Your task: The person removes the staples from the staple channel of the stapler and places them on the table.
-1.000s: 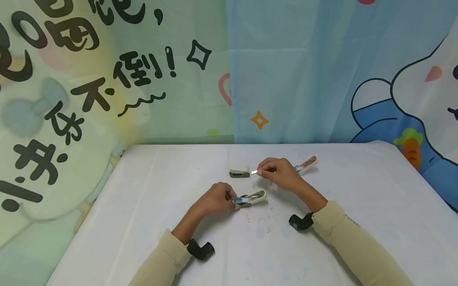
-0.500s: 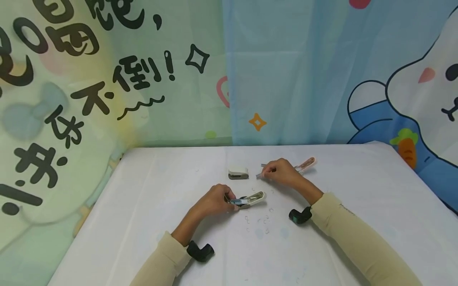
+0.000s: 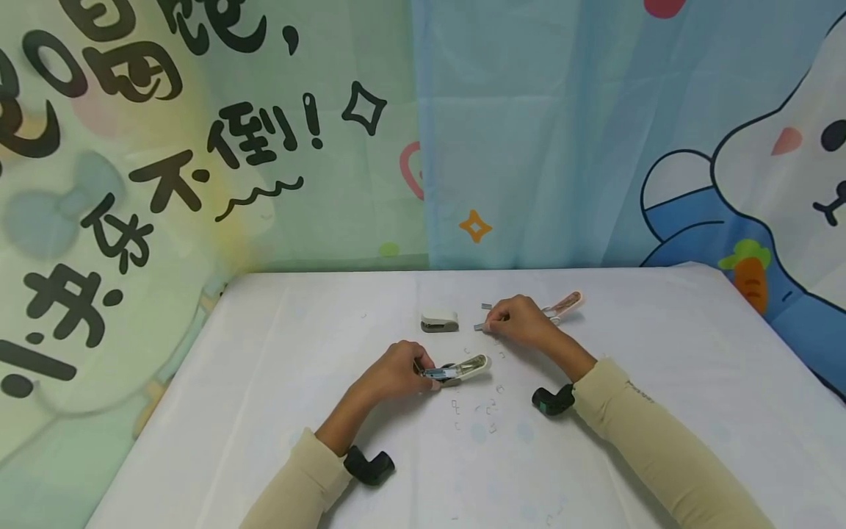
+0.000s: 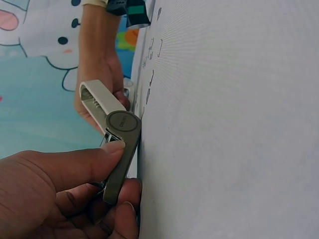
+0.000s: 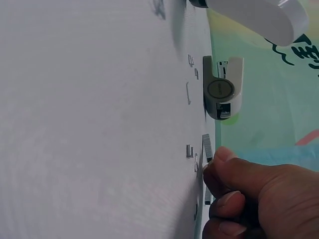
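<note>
My left hand (image 3: 401,369) grips a grey and white stapler (image 3: 463,367) close over the table, its top swung up from the base. In the left wrist view, the thumb and fingers close on the grey end of that stapler (image 4: 123,124). At the back, my right hand (image 3: 518,321) pinches one end of a short strip of staples (image 5: 207,145) low at the tabletop. A second staple strip (image 3: 486,306) lies just behind those fingers. To their left stands another white and grey stapler (image 3: 439,322).
Beyond the right hand lies a pink stapler (image 3: 567,303), partly hidden by the hand. Loose staples (image 3: 491,405) are scattered over the white tablecloth (image 3: 297,330). A printed curtain (image 3: 529,147) hangs behind the table's far edge.
My right hand has drawn the staple strip slightly right and down, away from the standing stapler. The second strip has come into view. My left hand keeps its hold.
</note>
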`<action>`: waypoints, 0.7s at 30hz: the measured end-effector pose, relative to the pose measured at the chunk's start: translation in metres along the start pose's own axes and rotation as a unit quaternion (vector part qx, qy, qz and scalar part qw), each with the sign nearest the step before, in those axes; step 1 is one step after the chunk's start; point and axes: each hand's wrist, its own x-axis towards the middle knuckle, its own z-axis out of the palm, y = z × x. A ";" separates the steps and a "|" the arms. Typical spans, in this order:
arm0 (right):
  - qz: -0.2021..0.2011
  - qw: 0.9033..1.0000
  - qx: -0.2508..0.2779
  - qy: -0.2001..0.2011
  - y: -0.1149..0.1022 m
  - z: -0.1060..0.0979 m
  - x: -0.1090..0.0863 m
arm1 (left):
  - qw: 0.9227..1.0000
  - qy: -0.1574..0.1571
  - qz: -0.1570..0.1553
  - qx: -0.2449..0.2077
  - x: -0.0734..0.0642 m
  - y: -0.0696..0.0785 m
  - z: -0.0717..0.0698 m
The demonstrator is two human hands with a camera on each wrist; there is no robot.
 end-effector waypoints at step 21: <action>-0.109 0.960 0.150 -0.211 -0.029 -0.005 -0.022 | 1.000 -0.005 -0.019 -0.017 0.003 -0.003 -0.001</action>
